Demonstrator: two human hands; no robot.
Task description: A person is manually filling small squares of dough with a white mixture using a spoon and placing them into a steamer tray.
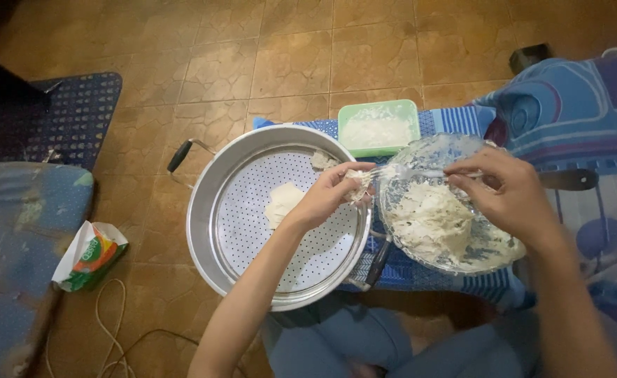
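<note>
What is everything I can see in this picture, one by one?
steamer pan: one, silver, perforated tray inside, on the floor at centre.
dough pieces: two, pale, lying on the perforated tray.
glass bowl: one, clear, holds pale dough, right of the steamer pan.
green container: one, light green, white contents, behind the glass bowl.
blue cloth: one, striped blue, under the glass bowl and green container.
packet: one, green, orange and white, on the floor at left.
cable: one, pale, on the floor at lower left.
mat: one, dark blue patterned, upper left.
fork: one, clear or silvery, over the glass bowl's rim.
left hand: one, pinching a bit of dough.
right hand: one, holding the fork.
</note>
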